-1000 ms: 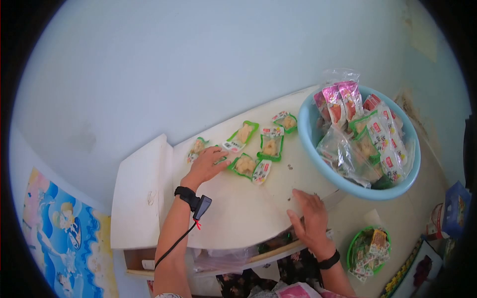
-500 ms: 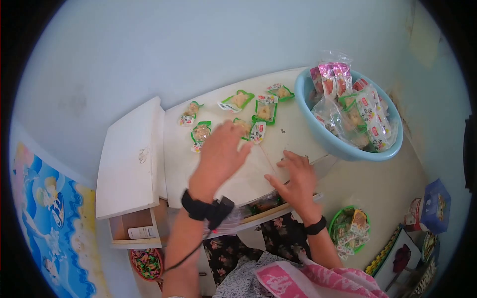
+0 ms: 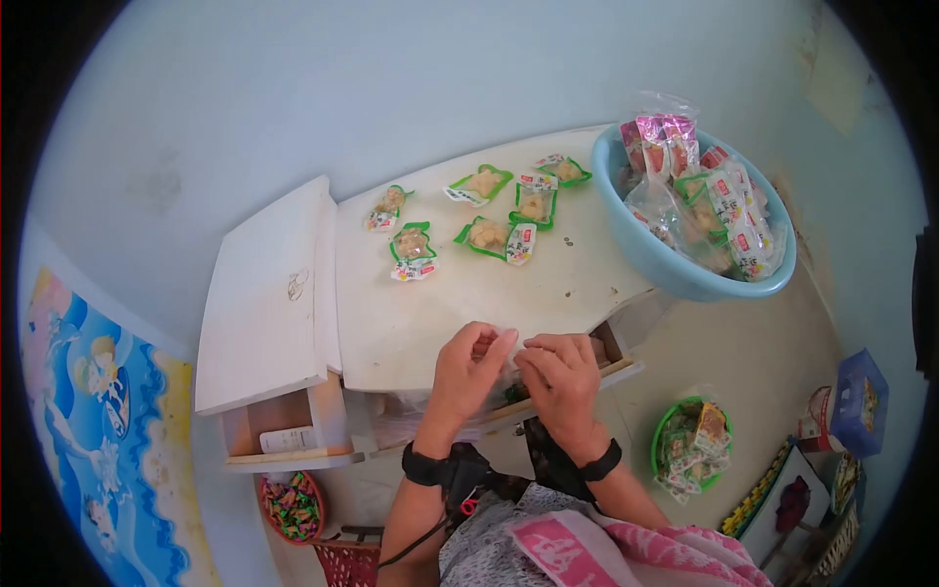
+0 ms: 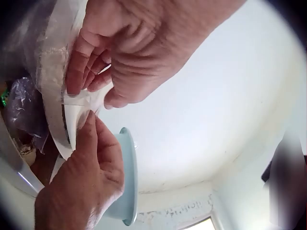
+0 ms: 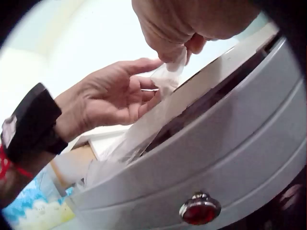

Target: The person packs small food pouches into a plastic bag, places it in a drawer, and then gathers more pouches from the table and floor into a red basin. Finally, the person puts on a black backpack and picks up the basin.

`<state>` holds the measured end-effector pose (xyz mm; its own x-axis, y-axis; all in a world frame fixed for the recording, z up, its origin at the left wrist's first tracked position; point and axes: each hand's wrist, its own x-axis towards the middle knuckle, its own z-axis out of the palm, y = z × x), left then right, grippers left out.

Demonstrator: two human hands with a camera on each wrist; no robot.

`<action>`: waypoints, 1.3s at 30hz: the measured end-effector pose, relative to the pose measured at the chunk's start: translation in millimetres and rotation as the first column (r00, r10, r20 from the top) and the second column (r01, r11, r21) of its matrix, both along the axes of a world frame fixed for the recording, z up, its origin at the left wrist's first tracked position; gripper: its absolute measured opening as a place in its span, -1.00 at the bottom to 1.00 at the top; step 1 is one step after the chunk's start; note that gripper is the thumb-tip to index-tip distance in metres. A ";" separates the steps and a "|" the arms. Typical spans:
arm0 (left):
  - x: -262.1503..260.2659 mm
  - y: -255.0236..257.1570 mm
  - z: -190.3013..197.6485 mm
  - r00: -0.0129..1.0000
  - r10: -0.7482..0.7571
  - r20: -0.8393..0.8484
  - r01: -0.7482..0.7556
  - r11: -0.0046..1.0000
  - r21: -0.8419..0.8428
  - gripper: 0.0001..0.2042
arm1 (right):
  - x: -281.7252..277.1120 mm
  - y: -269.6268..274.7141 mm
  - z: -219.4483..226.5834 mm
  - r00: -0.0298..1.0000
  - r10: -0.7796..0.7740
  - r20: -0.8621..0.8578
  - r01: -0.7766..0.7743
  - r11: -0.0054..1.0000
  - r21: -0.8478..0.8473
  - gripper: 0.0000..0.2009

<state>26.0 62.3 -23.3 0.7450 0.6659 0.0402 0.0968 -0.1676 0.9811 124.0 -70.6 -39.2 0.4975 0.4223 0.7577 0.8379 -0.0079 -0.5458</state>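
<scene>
Both hands meet over the front edge of the white table, above an open drawer. My left hand holds a thin, clear plastic bag between thumb and fingers. Opposite it, my right hand pinches the same bag, with fingertips close to the left ones. Farther back on the table lie several green-edged snack packets, among them a packet at the left and a packet at the right.
A light blue basin full of packets stands at the table's right. On the floor are a green basket of packets and a red-rimmed basket of wrapped sweets. A second drawer is open at left.
My left hand has left the packet at the table's left and come back to the front edge. My right hand has moved to meet it, and both now hold the clear bag.
</scene>
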 end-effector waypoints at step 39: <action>-258.5 -23.5 -28.1 0.453 0.832 0.321 -0.856 0.306 0.416 -0.76 | 19.4 24.9 3.1 0.982 0.014 -0.187 -0.081 0.930 -0.358 -0.89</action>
<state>-232.5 38.8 -51.5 -0.2228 0.8048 0.5502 0.4299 -0.4255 0.7964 143.4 -45.8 -36.0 0.5824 0.6775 0.4493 0.7315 -0.1957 -0.6531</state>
